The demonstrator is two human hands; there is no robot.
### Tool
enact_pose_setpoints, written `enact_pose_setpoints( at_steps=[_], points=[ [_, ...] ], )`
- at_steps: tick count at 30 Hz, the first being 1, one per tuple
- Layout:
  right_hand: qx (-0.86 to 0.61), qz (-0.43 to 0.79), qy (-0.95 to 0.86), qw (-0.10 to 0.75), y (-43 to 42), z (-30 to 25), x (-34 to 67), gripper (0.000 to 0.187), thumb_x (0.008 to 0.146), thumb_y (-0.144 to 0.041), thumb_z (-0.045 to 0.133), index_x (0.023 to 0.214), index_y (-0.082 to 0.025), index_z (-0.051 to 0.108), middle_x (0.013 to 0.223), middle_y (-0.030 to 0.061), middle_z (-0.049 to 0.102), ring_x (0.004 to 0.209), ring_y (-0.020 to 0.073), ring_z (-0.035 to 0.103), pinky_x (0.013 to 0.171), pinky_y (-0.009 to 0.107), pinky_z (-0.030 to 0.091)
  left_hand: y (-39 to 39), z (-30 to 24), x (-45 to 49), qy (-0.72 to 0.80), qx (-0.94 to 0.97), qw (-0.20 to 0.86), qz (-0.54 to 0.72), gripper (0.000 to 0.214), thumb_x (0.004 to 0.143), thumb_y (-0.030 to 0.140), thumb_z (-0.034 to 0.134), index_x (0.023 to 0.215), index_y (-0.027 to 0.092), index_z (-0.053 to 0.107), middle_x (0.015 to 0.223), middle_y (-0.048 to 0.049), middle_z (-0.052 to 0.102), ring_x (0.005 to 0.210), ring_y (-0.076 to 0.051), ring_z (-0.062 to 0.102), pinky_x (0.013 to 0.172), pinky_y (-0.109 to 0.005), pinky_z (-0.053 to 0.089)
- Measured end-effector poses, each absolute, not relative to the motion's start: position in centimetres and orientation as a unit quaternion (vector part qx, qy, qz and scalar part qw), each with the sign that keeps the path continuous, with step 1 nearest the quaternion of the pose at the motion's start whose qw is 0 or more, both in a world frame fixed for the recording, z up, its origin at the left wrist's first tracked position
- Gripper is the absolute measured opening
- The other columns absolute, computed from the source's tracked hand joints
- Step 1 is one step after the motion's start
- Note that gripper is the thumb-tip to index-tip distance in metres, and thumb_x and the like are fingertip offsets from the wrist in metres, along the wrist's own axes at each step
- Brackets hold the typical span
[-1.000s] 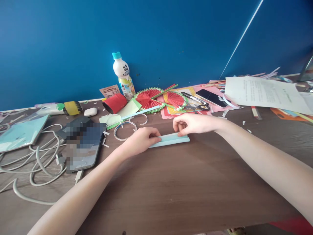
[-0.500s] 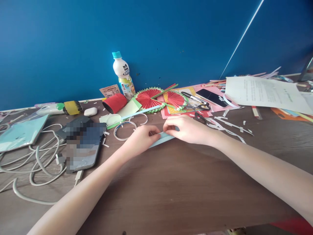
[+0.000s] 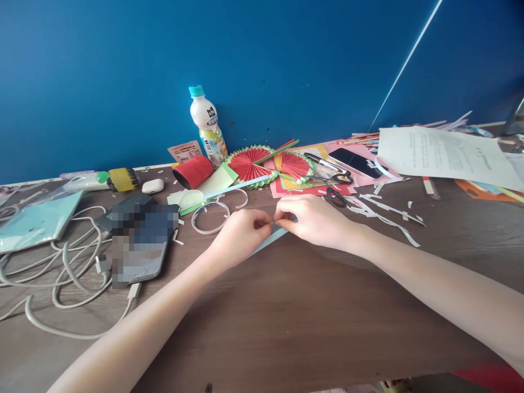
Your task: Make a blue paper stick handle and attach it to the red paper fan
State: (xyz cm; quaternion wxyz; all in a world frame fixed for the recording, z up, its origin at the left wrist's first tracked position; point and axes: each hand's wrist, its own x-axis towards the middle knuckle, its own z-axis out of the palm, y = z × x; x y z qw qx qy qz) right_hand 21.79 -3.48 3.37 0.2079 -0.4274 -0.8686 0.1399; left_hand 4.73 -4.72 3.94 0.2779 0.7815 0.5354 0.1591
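A narrow light-blue paper strip (image 3: 268,240) lies slantwise under my fingers, just above the brown tabletop or on it; I cannot tell which. My left hand (image 3: 241,234) pinches it with thumb and forefinger from the left. From the right, my right hand (image 3: 309,221) pinches it too, its fingertips almost touching the left ones. The fingertips hide the middle of the strip. Beyond my hands lie two pleated red paper fans (image 3: 250,162) with green zigzag rims. A roll of clear tape (image 3: 210,218) rests left of my left hand, and black-handled scissors (image 3: 335,196) lie behind my right hand.
At the left are a phone (image 3: 143,245), coiled white cables (image 3: 61,327) and a white earphone case (image 3: 153,186). A bottle (image 3: 207,123) stands by the blue wall beside a red paper tube (image 3: 193,172). Paper scraps (image 3: 385,215) and a printed sheet (image 3: 446,158) lie to the right.
My fingertips have drawn closer together on the strip, the left hand shifting slightly right and up. Both hands still pinch it.
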Motion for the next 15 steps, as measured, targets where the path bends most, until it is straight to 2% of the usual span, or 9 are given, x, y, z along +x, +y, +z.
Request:
enact_pose_setpoints(
  at_steps=[4, 15],
  points=[
    [-0.425, 0.138, -0.871, 0.203, -3.54, 3.42, 21.75, 0.009, 0.077, -0.015, 0.053, 0.069, -0.018, 0.055, 0.072, 0.0009, 0.060, 0.067, 0.0129, 0.049, 0.057, 0.024, 0.031, -4.99, 4.04, 4.89, 0.531, 0.791, 0.253, 0.166, 0.020, 0.073, 0.023, 0.043, 0.068, 0.018, 0.062, 0.060, 0.0033, 0.057, 0.056, -0.010, 0.045, 0.054, -0.022, 0.033],
    [-0.418, 0.154, -0.874, 0.193, -3.50, 3.58, 22.08, 0.010, 0.077, -0.014, 0.048, 0.071, -0.018, 0.056, 0.074, 0.0024, 0.061, 0.067, 0.0137, 0.050, 0.061, 0.025, 0.033, -4.76, 3.96, 4.75, 0.523, 0.790, 0.274, 0.164, 0.021, 0.073, 0.025, 0.043, 0.071, 0.017, 0.062, 0.062, 0.0021, 0.058, 0.056, -0.011, 0.046, 0.054, -0.022, 0.034]
  ],
)
